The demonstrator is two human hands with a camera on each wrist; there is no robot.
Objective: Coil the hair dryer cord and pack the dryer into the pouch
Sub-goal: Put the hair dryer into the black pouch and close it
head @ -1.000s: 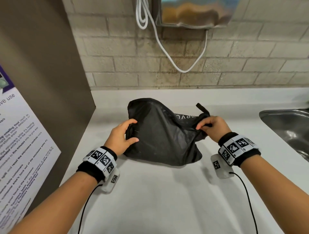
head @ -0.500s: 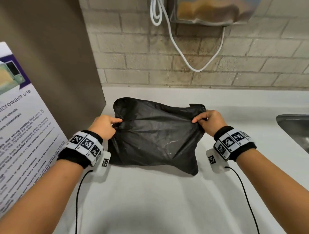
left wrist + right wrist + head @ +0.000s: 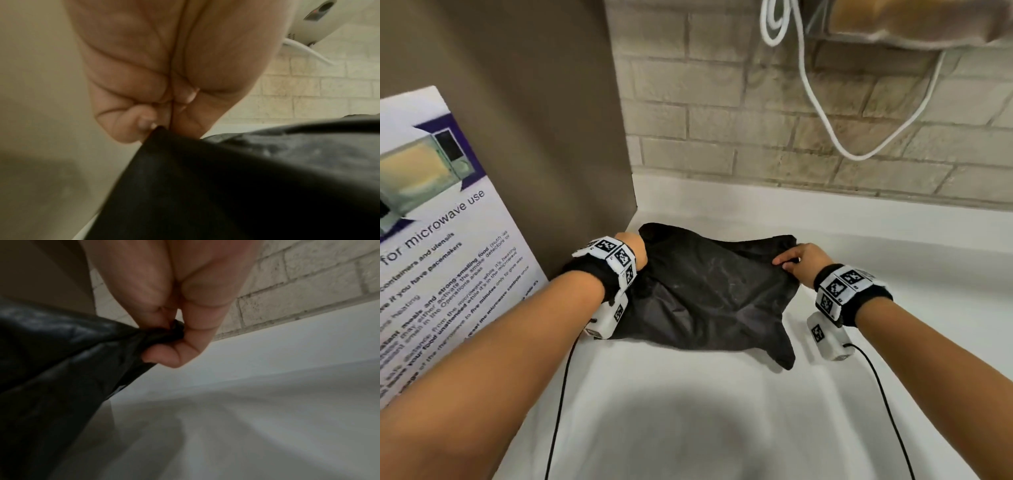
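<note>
While the pouch (image 3: 709, 294) lies on the counter (image 3: 722, 411), left hand (image 3: 631, 248) and right hand (image 3: 803, 262) pinch its opposite edges.

A white countertop (image 3: 722, 411) runs from the near edge back to a brick wall, w/ a brown panel standing along its left side. A black pouch (image 3: 709, 294) lies on it toward the back left corner, crumpled and bulging; its lower right corner sticks out to a point on the surface, and its two far corners are lifted, each pinched by a hand. Near the pouch, small white camera units strapped under both wrists sit low at the surface; can't tell if they touch it.
</note>
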